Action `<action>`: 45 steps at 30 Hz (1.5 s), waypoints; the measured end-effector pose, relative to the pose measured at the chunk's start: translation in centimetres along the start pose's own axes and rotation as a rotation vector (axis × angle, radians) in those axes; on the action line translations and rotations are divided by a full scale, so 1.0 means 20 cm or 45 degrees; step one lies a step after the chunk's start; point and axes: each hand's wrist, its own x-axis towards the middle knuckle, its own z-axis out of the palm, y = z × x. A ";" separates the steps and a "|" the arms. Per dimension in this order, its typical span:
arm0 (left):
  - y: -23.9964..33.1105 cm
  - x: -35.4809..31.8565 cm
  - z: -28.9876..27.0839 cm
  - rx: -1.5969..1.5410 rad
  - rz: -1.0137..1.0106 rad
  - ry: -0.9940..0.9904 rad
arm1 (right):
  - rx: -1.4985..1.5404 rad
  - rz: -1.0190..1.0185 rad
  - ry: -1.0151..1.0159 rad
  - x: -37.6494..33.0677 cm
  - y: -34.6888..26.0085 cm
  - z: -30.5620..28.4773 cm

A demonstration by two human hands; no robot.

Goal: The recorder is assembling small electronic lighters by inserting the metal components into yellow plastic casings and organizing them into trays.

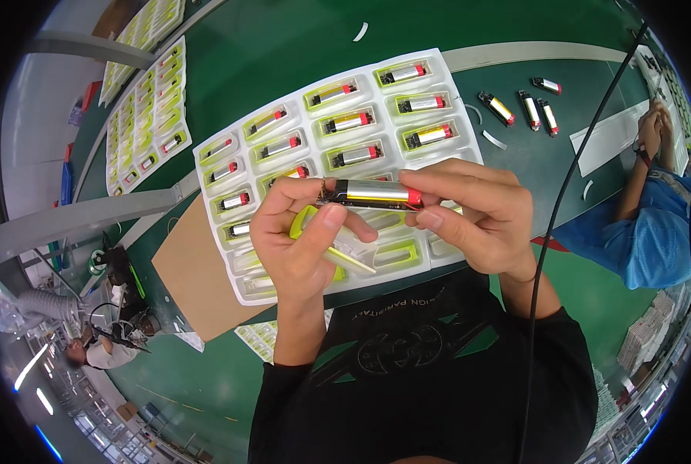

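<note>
Above a white molded tray [436, 63], I hold a silver battery assembly [372, 192] with a black end and a red end level between both hands. The thumb and fingers of my left hand [293, 251] pinch its black end. That same hand also keeps a clear plastic case with a yellow-green rim [302, 222] against its palm and fingers. My right hand [485, 216] grips the red end between thumb and fingertips. Many tray pockets hold similar assemblies in yellow-green cases; in the nearer pockets, partly covered by my hands, some cases show no battery.
Several loose battery assemblies [529, 110] lie right of the tray, near white strips [495, 140]. A black cable [566, 185] hangs across my right side. Brown cardboard [199, 271] lies under the tray's left edge. More filled trays [148, 116] stand left; a blue-clad co-worker [655, 232] sits right.
</note>
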 end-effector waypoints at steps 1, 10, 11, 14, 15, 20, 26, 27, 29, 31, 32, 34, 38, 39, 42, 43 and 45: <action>0.00 -0.01 0.01 0.005 0.008 0.012 | -0.002 -0.002 -0.003 0.00 0.00 0.00; 0.01 -0.02 0.04 -0.014 0.042 -0.083 | 0.738 0.320 0.113 -0.05 -0.02 0.02; 0.01 -0.01 0.03 -0.028 0.036 -0.080 | 0.747 0.328 0.090 -0.04 -0.01 0.02; 0.00 0.00 0.02 -0.074 0.040 -0.112 | 0.858 0.444 0.051 -0.04 -0.02 0.00; 0.00 0.00 0.02 -0.089 0.046 -0.133 | 0.908 0.494 0.046 -0.04 -0.02 -0.01; -0.01 0.00 0.01 -0.091 0.050 -0.140 | 0.805 0.482 0.053 -0.03 -0.03 -0.01; 0.00 0.00 0.00 -0.012 0.066 -0.200 | 0.438 0.382 -0.013 -0.04 -0.03 -0.04; 0.00 0.00 0.00 -0.005 0.064 -0.203 | 0.371 0.351 -0.024 -0.03 -0.04 -0.04; -0.02 0.00 0.00 -0.050 0.050 -0.172 | 0.439 0.318 -0.050 -0.04 -0.03 -0.05; -0.03 0.01 0.01 -0.066 0.051 -0.157 | 0.487 0.291 -0.063 -0.05 -0.02 -0.05; -0.03 0.01 0.01 -0.062 0.057 -0.156 | 0.499 0.284 -0.064 -0.04 -0.02 -0.05; -0.04 0.01 0.01 -0.015 0.069 -0.154 | 0.489 0.308 -0.052 -0.05 -0.02 -0.04; -0.10 0.02 -0.03 0.276 0.108 -0.108 | 0.263 0.253 -0.024 -0.05 -0.02 -0.04; -0.11 0.02 -0.03 0.244 0.069 -0.102 | 0.176 0.200 -0.022 -0.05 -0.01 -0.04; -0.11 0.03 0.01 -0.126 -0.136 -0.129 | -0.064 0.044 0.093 -0.05 0.01 -0.06; -0.11 0.03 0.00 -0.071 -0.085 -0.105 | -0.095 0.047 0.087 -0.04 0.00 -0.07; -0.11 0.03 0.02 0.012 0.002 -0.054 | -0.129 0.061 0.124 -0.05 0.00 -0.05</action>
